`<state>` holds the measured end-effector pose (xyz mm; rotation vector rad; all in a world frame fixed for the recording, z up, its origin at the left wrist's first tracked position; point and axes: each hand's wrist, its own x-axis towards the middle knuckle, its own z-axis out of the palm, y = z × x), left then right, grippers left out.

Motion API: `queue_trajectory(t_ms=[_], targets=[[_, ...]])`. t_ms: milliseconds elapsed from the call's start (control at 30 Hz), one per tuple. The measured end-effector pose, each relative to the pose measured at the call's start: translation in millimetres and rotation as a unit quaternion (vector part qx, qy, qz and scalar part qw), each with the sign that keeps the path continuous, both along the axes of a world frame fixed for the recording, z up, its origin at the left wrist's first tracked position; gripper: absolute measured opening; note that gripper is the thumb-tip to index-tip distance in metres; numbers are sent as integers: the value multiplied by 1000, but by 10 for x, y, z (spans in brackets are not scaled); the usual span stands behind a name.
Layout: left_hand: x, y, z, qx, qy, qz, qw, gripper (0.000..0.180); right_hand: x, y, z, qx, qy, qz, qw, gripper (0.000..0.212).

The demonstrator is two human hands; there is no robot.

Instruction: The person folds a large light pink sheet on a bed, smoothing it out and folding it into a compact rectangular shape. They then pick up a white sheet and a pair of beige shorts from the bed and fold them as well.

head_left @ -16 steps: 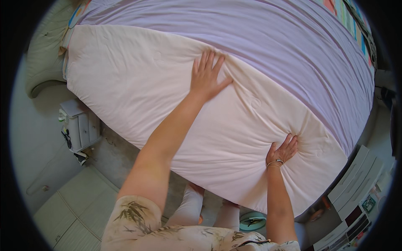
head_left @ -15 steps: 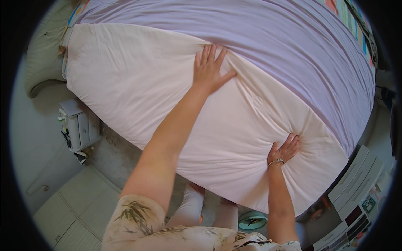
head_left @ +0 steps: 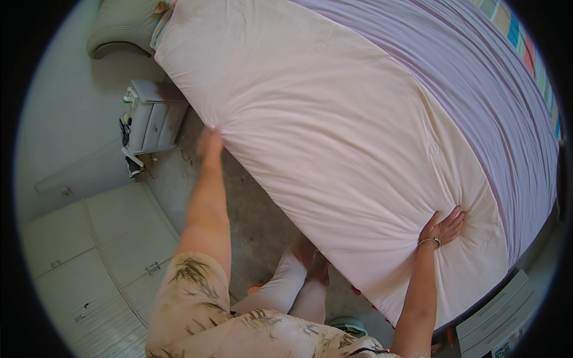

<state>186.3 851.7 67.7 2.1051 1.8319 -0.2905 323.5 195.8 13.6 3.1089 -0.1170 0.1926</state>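
A pale pink quilt spreads over the near part of the bed, with a lilac cover beyond its far edge. At the quilt's near left edge my left hand is closed on the fabric, and creases fan out from that spot. The hand is blurred, so its single fingers are hard to make out. My right hand, a bracelet at the wrist, lies flat on the right part of the quilt with fingers stretched out. Wrinkles gather around it.
A small white drawer cabinet stands left of the bed, below a padded headboard. White cupboard doors are at lower left. At lower right is a white drawer unit. A green basin sits on the floor near my legs.
My left hand has moved from flat on the quilt's far edge back to its near left edge and closed there. My right hand stays pressed on the quilt. The view has shifted left.
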Motion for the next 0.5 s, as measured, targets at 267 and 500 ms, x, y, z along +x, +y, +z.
queue_trajectory(t_ms=[267,500], targets=[[-619,-1094,-816,-136,-555,301,763,43,-166,152,262,-87,125,-29,988,68],[-1002,-2327,-856,-496,-510,369,598,39,-1997,635,1006,-19,369,87,925,79]])
